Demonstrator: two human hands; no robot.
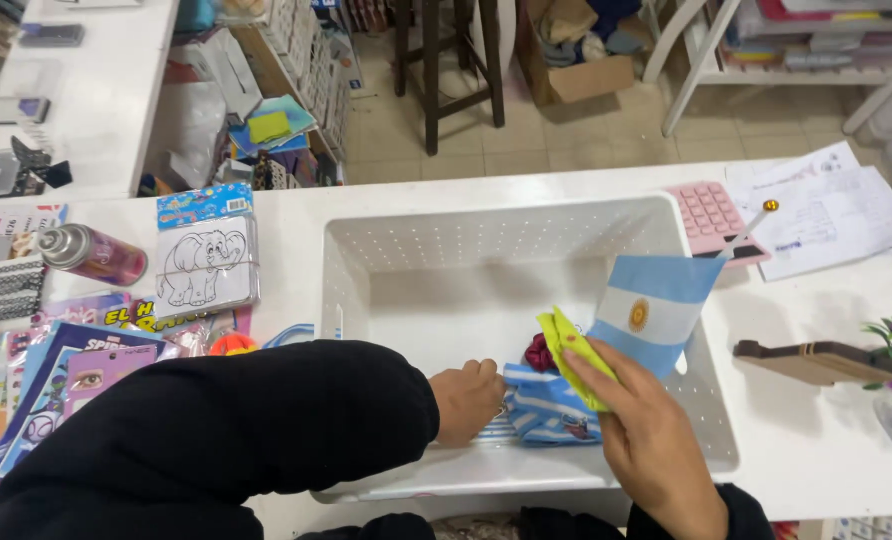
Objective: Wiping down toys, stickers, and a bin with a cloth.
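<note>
Two hands were seen inside a white perforated basket on the table: left hand fingers curled shut on a striped blue packet, right hand fingers pinched around a yellow-green cloth beside a small flag.

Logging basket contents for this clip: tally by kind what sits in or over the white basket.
Light-blue-and-white striped flag on a stick: 1
Yellow-green cloth: 1
Blue-and-white striped packet: 1
Dark red item: 1
Total: 4, in the white basket.
</note>
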